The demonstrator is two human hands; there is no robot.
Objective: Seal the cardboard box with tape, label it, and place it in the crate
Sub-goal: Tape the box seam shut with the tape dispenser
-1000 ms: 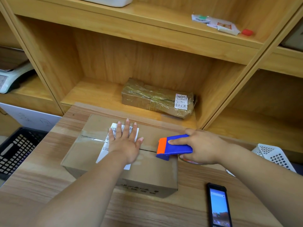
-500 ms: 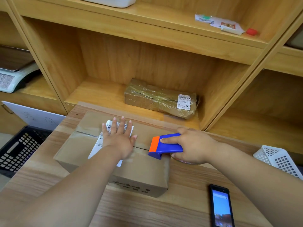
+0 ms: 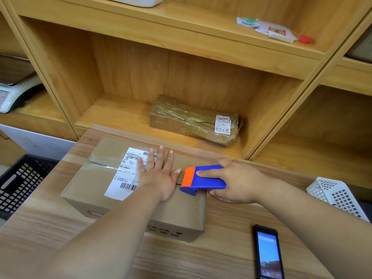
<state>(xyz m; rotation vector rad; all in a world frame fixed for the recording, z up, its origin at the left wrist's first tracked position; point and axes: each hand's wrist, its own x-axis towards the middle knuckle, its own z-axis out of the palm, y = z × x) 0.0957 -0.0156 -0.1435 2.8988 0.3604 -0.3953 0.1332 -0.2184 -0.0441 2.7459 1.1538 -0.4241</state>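
Note:
A brown cardboard box [image 3: 96, 184] lies on the wooden table, its top seam partly taped. A white shipping label [image 3: 128, 172] with barcodes is stuck across the seam. My left hand [image 3: 159, 174] rests flat, fingers spread, on the box top and covers the label's right part. My right hand [image 3: 237, 182] grips a blue and orange tape dispenser [image 3: 201, 179] at the box's right end, its orange end touching the top near my left thumb. A black slotted crate [image 3: 18, 184] stands low at the left, beside the table.
A phone [image 3: 267, 254] with its screen lit lies at the table's near right. A white perforated basket [image 3: 338, 196] is at the right edge. A taped parcel [image 3: 193, 121] sits in the shelf cubby behind the box. A scale [image 3: 14, 93] stands on the left shelf.
My left hand has slid right along the box top, uncovering more of the label. The tape dispenser stays at the box's right end. The camera has shifted slightly.

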